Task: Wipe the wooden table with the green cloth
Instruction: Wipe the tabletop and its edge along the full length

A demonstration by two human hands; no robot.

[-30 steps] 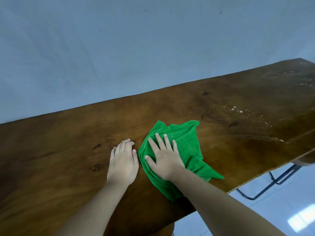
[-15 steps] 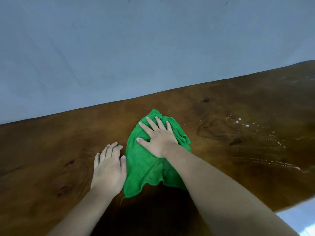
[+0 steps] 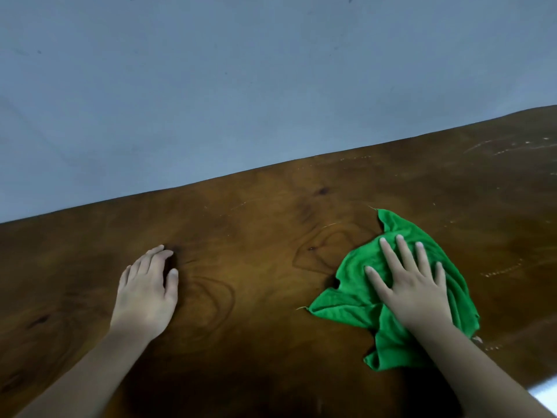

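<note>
A dark wooden table (image 3: 256, 230) fills the lower half of the head view. A crumpled green cloth (image 3: 352, 300) lies on it at the right. My right hand (image 3: 413, 285) lies flat on top of the cloth with its fingers spread, pressing it against the wood. My left hand (image 3: 146, 294) rests palm down on the bare wood at the left, well apart from the cloth, and holds nothing. Part of the cloth is hidden under my right hand and forearm.
A plain blue-grey wall (image 3: 271, 86) runs along the table's far edge. Faint pale streaks and specks (image 3: 500, 270) mark the wood to the right of the cloth. A sliver of light floor (image 3: 547, 390) shows past the table's near right edge.
My right hand has slid the cloth to the right, away from my left hand, and the cloth has bunched differently. The view has shifted; the left hand stays flat on the table.
</note>
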